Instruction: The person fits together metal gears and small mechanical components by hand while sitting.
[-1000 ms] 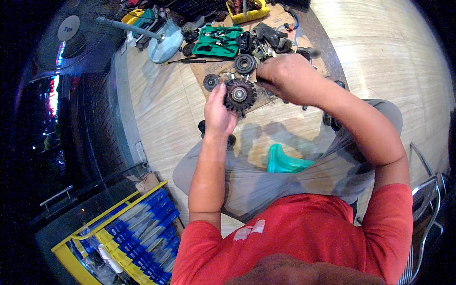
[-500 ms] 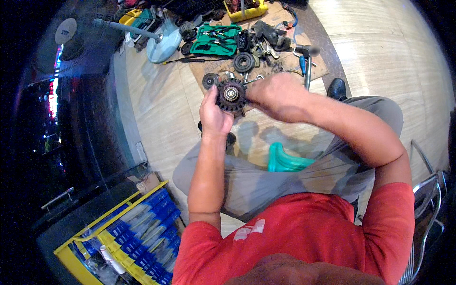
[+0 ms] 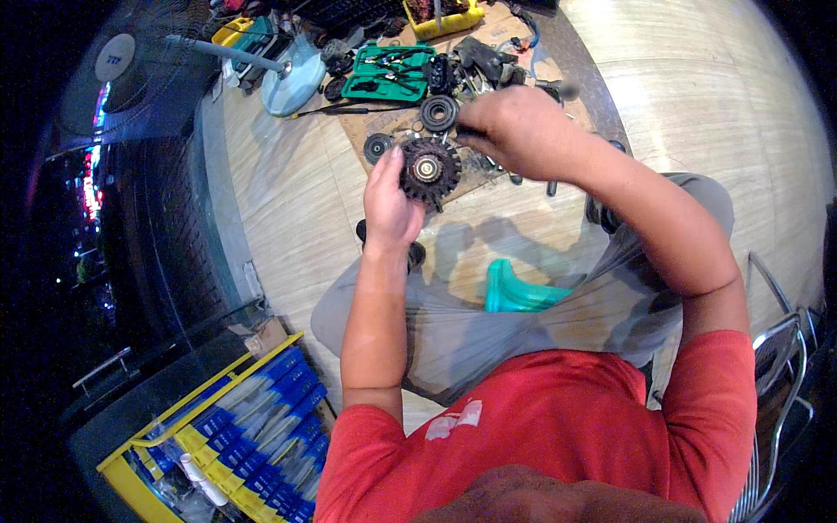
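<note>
My left hand [image 3: 390, 207] is wrapped around the left side of a dark, toothed metal rotor [image 3: 427, 168] with a shiny round hub at its centre. To the upper right of it is my right hand [image 3: 521, 129], raised with its fingers curled and apart from the rotor. A dark shape shows at its fingertips, too blurred to name. A black grooved pulley [image 3: 438, 113] lies just beyond the rotor, near my right fingertips. A smaller dark wheel [image 3: 377, 148] lies left of the rotor, beside my left fingers.
Under the parts lies a cardboard sheet [image 3: 359, 139]. An open green tool case [image 3: 388, 74], dark gloves [image 3: 479, 59] and a yellow bin [image 3: 446, 23] stand further off. Left are a pale blue fan base [image 3: 295, 83] and a yellow-framed rack [image 3: 209, 383]; a green stool [image 3: 523, 292] shows between my legs.
My right hand has moved up and away from the rotor's right side. The rotor stays in my left hand, turned slightly. My right foot has shifted nearer.
</note>
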`<action>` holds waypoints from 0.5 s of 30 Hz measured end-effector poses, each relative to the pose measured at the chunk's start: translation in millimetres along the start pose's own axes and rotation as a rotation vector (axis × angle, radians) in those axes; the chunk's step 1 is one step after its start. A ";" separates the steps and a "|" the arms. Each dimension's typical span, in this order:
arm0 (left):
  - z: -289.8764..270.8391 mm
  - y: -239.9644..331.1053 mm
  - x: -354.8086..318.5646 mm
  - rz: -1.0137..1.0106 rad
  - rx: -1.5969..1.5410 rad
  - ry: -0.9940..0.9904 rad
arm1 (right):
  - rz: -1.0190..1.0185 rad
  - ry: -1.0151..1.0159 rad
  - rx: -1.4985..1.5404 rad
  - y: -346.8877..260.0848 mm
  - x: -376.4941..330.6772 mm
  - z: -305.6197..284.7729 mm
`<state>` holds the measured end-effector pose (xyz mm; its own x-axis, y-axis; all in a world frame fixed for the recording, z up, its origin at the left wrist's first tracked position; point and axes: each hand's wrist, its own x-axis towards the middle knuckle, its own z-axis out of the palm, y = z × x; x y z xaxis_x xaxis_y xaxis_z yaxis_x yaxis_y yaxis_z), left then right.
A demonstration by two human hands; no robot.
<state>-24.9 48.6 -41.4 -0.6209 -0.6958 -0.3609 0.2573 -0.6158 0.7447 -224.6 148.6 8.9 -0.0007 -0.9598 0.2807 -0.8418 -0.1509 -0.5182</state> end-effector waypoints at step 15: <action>-25.3 -8.3 9.8 -0.112 -0.162 0.111 | 0.048 -0.165 -0.021 -29.3 -9.0 14.9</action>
<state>-14.4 37.6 -65.3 -0.5690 -0.6508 -0.5027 0.3124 -0.7366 0.5999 -191.8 158.2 9.6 0.0458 -0.9919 0.1189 -0.8540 -0.1006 -0.5104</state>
